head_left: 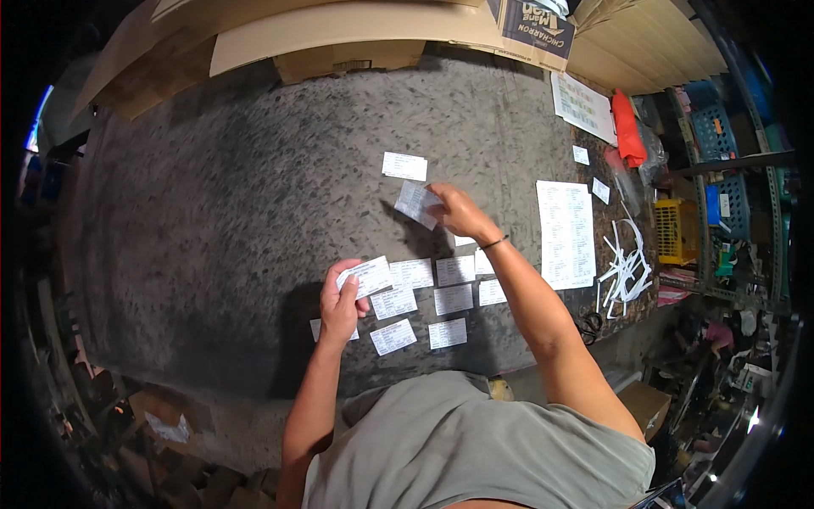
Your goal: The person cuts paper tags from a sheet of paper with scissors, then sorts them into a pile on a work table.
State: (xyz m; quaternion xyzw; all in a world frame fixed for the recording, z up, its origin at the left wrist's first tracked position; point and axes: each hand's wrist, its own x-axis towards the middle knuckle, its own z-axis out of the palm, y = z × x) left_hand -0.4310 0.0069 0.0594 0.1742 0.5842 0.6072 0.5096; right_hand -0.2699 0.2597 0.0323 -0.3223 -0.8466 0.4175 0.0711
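My left hand (341,304) holds a small stack of printed white slips (365,276) between thumb and fingers, over the near part of the dark table. My right hand (458,210) is farther out and grips one slip (415,204) by its right side, tilted and shaded. Just beyond that slip lies a small pile of slips (404,166). Several printed slips lie in rough rows between my hands and my body, among them one at the front (393,338), one to its right (448,333) and one higher up (455,271).
Large printed sheets (565,233) lie on the right, beside a tangle of paper strips (626,267) and black scissors (588,326). A red cloth or bag (627,129) is at the back right. Cardboard (356,27) lines the far edge. Shelves hold a yellow basket (674,232).
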